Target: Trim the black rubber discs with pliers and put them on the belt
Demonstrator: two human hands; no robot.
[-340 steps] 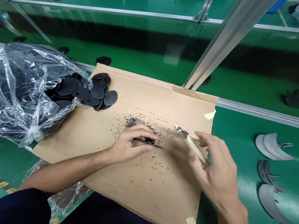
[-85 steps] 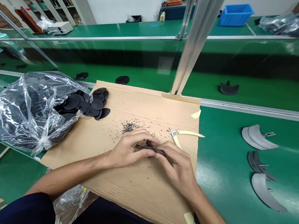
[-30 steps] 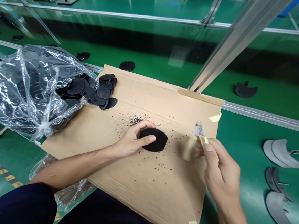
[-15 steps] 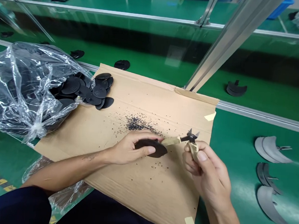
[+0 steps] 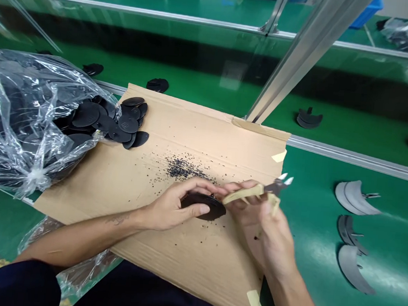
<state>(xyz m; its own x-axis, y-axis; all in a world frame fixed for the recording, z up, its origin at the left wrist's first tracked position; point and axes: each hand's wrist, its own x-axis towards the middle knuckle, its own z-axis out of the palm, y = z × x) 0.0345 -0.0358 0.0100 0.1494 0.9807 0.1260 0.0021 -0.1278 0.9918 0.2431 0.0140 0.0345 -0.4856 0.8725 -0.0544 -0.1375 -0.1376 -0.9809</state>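
My left hand (image 5: pixel 173 209) is shut on a round black rubber disc (image 5: pixel 203 206), which it holds low over the cardboard sheet (image 5: pixel 195 261). My right hand (image 5: pixel 270 229) grips a pair of side cutters (image 5: pixel 261 189) with cream handles and a dark metal head. Their pale tips point up and to the right, and one handle reaches towards the fingers of my left hand. The fingers of both hands nearly meet above the disc, and the disc's far edge is partly hidden by my left fingers.
Black crumbs (image 5: pixel 183 169) lie scattered on the cardboard. At its back left, black discs (image 5: pixel 128 124) spill from a clear plastic bag (image 5: pixel 26 125). Grey curved pieces (image 5: pixel 356 198) lie on the green bench at right. An aluminium post (image 5: pixel 303 57) rises behind the cardboard.
My right hand has rotated the side cutters so their tips point up and to the right, and it has moved closer to my left hand. The view has shifted slightly.
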